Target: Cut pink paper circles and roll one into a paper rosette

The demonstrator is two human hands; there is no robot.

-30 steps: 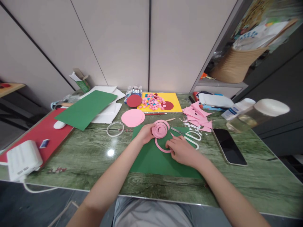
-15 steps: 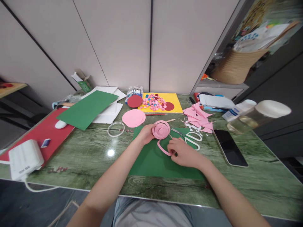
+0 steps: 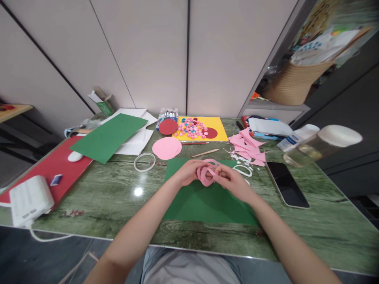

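A pink paper spiral hangs in loose coils between my two hands, above a green sheet of paper. My left hand is closed on its left side. With thumb and fingers pinched, my right hand grips the strip on the right. White-handled scissors lie partly hidden behind my right hand. Just beyond the spiral rests a pointed wooden stick. Pink paper circles lie to the left of it, near a white ring.
Pink paper scraps lie behind the scissors. At right are a phone and a lidded bottle. Pink and coloured beads cover a yellow sheet at the back. A white power bank stands at the left edge.
The spiral has moved right and down from beside the wooden stick, and its coils have loosened. My right hand has risen to it; the stick is now fully visible.
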